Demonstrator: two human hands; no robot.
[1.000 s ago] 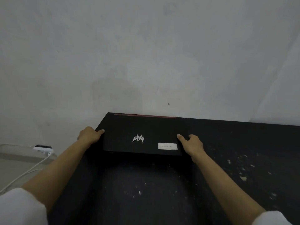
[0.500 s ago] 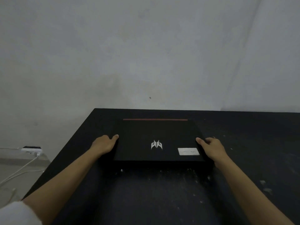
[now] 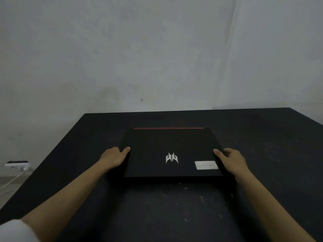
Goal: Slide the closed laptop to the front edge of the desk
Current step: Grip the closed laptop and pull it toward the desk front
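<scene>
A closed black laptop (image 3: 167,145) lies flat on the black desk (image 3: 262,154), with a silver logo, a white sticker at its near right corner and a red strip along its far edge. My left hand (image 3: 113,158) grips its left side, thumb on the lid. My right hand (image 3: 232,161) grips its right side the same way. A strip of bare desk shows between the laptop's far edge and the wall. The desk's front edge is out of view below.
A grey wall (image 3: 157,58) rises directly behind the desk. On the floor at the left sits a white power strip (image 3: 16,164) with a white cable trailing from it. White specks dot the desk surface in front of the laptop.
The laptop has slid toward me, away from the back left corner by the wall, with both hands holding its sides throughout. More bare desk shows behind it now.
</scene>
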